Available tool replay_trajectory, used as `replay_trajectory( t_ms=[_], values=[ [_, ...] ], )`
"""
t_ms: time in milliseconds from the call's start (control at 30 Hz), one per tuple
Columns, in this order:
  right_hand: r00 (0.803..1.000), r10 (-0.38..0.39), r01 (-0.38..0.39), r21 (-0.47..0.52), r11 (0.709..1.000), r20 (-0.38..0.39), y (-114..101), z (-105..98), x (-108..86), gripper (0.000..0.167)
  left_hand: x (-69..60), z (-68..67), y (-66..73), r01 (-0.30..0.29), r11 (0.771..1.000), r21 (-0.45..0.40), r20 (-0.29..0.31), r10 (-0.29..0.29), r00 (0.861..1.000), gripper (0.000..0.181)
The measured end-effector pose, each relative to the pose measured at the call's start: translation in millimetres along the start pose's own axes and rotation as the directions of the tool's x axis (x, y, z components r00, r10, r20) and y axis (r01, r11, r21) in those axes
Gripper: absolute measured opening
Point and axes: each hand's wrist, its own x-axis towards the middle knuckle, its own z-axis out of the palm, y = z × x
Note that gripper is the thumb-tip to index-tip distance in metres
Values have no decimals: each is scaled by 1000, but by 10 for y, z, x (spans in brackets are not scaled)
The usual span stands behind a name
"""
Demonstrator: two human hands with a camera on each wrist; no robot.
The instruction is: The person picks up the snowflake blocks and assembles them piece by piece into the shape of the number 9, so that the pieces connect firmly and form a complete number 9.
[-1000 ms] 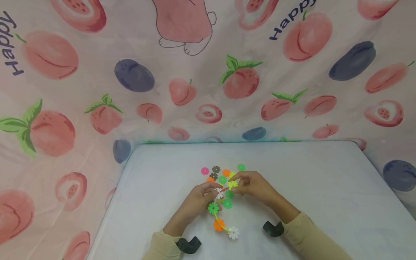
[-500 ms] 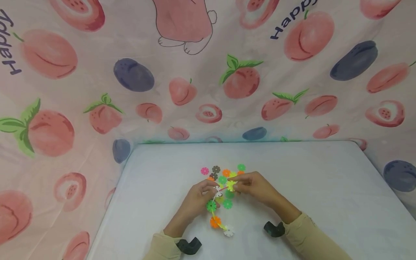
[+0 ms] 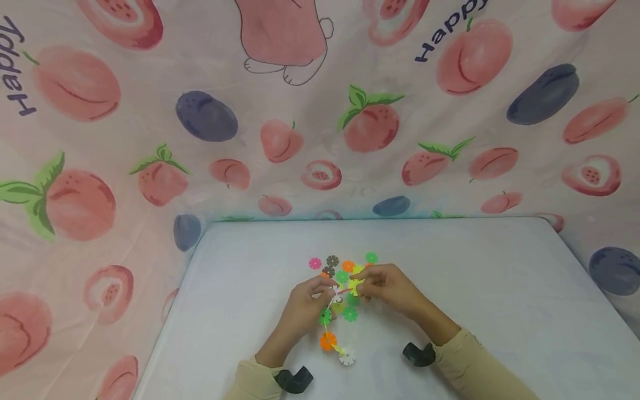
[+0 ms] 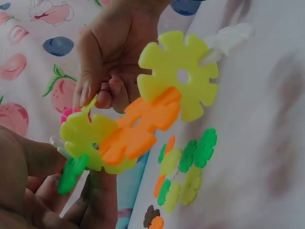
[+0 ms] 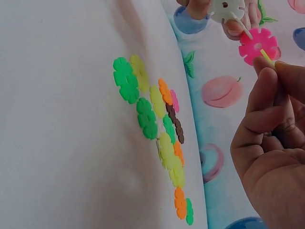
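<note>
My left hand [image 3: 302,304] pinches a white notched flower disc [image 5: 228,8] at the upper end of a chain of interlocking discs. From it hang a green disc [image 4: 73,174], an orange disc [image 3: 328,341], a yellow disc [image 4: 178,76] and a white end disc [image 3: 347,356]. A pink disc [image 5: 258,46] joins the held white one. Between thumb and fingertips, my right hand [image 3: 387,286] pinches a yellow disc [image 5: 268,58], seen edge-on against the pink disc. How deep their slots sit together, I cannot tell.
Loose discs lie on the white table [image 3: 475,266] beyond and beneath the hands, including a pink one [image 3: 315,263], a brown one [image 3: 332,260] and a green one [image 3: 371,258]. Black wrist mounts [image 3: 294,380] show by the sleeves. A fruit-print cloth [image 3: 300,111] hangs behind.
The hanging end of the chain has swung to the left. My right hand's yellow disc has shifted slightly left, toward the left hand. Both hands keep their grips.
</note>
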Motion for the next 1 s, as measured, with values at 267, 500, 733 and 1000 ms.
replay_trajectory(
  t_ms=[267, 500, 733, 1000],
  values=[
    [1000, -3, 3, -31, 999, 4, 36, 13, 3, 26, 0, -10, 17, 21, 1000, 15, 61, -22, 998, 20],
    [999, 25, -26, -8, 1000, -31, 28, 21, 21, 23, 15, -13, 2, 47, 999, 4, 138, -47, 989, 19],
    [996, 68, -68, -9, 998, -64, 42, 47, 49, 19, 8, -32, -15, 8, 999, -35, 234, 0, 972, 37],
    [997, 53, -54, 0, 999, -57, 55, 71, 65, 16, -19, -38, -14, 5, 993, -121, 362, 39, 931, 58]
  ],
)
